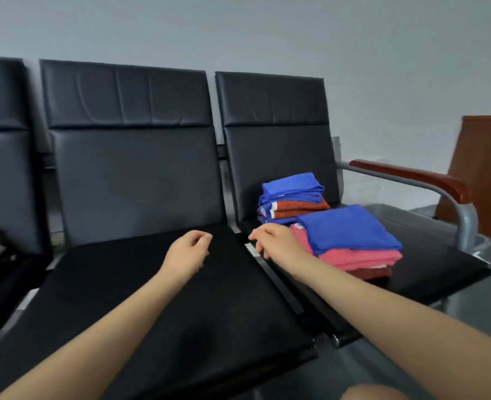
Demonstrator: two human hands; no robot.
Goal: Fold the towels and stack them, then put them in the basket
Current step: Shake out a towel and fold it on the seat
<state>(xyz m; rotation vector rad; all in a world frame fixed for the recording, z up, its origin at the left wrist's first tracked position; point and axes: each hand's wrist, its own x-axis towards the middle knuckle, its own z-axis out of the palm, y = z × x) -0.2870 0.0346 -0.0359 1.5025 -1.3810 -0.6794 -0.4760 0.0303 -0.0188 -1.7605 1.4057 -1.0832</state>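
1. A row of black padded seats (163, 298) is set against a grey wall.
2. Two towel stacks, the near stack (353, 241) and the rear stack (291, 197), lie on the right seat; soft, light cloth is best gripped underneath.
3. The left hand (188, 252) and right hand (273, 241) are loosely curled, nothing held.

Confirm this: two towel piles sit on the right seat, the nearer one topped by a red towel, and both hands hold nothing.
Not quite. The head view shows the nearer pile topped by a blue towel. The rest stands: two piles on the right seat, both hands holding nothing.
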